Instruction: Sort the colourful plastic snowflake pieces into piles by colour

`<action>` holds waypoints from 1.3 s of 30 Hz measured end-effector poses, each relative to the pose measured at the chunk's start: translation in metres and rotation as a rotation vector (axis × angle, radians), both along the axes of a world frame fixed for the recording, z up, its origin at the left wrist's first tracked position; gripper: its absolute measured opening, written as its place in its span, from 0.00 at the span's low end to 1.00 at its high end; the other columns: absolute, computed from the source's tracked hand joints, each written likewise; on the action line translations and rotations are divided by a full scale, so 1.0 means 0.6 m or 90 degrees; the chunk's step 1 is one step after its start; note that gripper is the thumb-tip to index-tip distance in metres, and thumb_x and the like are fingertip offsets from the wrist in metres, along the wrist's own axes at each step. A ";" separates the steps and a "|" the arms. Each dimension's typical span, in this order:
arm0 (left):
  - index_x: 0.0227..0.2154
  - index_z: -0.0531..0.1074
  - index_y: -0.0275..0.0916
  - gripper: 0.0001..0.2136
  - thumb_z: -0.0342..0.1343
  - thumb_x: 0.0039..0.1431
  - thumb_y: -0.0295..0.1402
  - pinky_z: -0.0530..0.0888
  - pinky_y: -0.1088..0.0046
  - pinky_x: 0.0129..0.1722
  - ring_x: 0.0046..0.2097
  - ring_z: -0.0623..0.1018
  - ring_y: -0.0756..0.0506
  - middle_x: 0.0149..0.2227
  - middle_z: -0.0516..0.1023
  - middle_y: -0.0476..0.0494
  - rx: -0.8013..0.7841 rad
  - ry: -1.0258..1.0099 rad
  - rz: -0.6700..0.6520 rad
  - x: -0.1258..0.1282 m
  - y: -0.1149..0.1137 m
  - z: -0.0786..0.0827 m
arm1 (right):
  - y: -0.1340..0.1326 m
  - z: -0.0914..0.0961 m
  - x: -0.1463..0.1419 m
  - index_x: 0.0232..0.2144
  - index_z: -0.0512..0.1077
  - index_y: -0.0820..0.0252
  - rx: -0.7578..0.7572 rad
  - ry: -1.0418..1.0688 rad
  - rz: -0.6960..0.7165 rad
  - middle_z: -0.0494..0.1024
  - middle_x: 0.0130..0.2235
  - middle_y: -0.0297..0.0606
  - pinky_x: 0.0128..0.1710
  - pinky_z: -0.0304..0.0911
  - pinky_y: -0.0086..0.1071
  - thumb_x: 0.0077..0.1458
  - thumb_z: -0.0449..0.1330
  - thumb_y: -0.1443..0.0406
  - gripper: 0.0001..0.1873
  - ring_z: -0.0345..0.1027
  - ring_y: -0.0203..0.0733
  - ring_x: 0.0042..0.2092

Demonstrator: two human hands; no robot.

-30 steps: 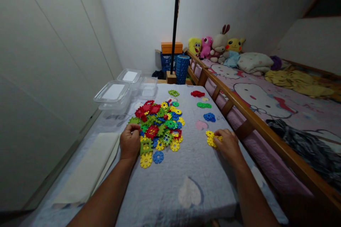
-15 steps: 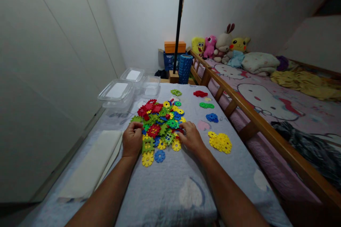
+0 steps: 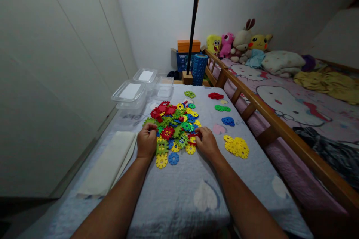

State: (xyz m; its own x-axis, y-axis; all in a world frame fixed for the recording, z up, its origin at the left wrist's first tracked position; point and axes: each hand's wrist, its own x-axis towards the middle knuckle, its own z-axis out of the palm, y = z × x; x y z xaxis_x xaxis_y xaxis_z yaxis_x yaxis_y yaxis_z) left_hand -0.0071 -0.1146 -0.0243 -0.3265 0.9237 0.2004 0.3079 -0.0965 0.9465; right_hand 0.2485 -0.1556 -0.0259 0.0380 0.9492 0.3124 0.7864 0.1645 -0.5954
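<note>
- Now we see both of our hands at the near edge of the mixed pile of toy pieces (image 3: 175,123), which lies at the centre of the frame on the quilted cover (image 3: 179,194).
- Our left hand (image 3: 146,142) rests at the pile's lower left edge with its fingers curled together in a loose fist. We cannot tell whether a piece sits inside it.
- Our right hand (image 3: 206,142) touches the pile's lower right edge, fingers bent down among red and yellow pieces. The fingertips are hidden, so we cannot tell whether they pinch anything.
- A yellow gear (image 3: 161,160) and a blue gear (image 3: 173,158) lie just below the pile, between our wrists.
- Sorted heaps run up the right of the cover: the yellow heap (image 3: 237,146) near our right hand, then the blue heap (image 3: 228,121), the green heap (image 3: 222,108) and the red heap (image 3: 215,96).
- Clear containers (image 3: 130,95) stand left of the pile.
- A wooden bed rail (image 3: 269,127) runs along the right, with plush toys (image 3: 238,43) at the upper right.
</note>
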 end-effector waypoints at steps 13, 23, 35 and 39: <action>0.31 0.73 0.42 0.09 0.51 0.47 0.33 0.70 0.70 0.35 0.32 0.76 0.45 0.28 0.77 0.50 -0.017 0.021 -0.002 -0.001 -0.001 -0.002 | -0.033 0.043 0.034 0.49 0.72 0.56 -0.124 -0.020 0.148 0.76 0.49 0.42 0.55 0.60 0.45 0.46 0.63 0.69 0.24 0.65 0.51 0.51; 0.31 0.73 0.42 0.09 0.51 0.46 0.34 0.72 0.70 0.36 0.32 0.77 0.45 0.28 0.77 0.50 -0.020 -0.004 -0.008 0.000 -0.004 0.003 | 0.033 0.080 0.096 0.36 0.74 0.58 -0.123 0.102 0.099 0.77 0.37 0.36 0.37 0.65 0.32 0.50 0.65 0.62 0.10 0.70 0.39 0.36; 0.31 0.74 0.42 0.09 0.51 0.48 0.34 0.72 0.70 0.36 0.33 0.78 0.44 0.28 0.79 0.49 -0.032 0.039 -0.006 -0.002 -0.006 0.004 | 0.281 0.092 0.221 0.30 0.76 0.60 -0.015 -0.005 -0.236 0.82 0.38 0.41 0.47 0.67 0.34 0.47 0.66 0.65 0.05 0.74 0.44 0.41; 0.31 0.74 0.42 0.09 0.51 0.47 0.35 0.71 0.70 0.35 0.32 0.77 0.44 0.28 0.79 0.49 -0.048 0.041 -0.004 0.000 -0.009 0.011 | 0.332 0.085 0.239 0.27 0.75 0.60 -0.020 0.008 -0.311 0.82 0.35 0.42 0.47 0.68 0.34 0.46 0.66 0.66 0.04 0.75 0.46 0.41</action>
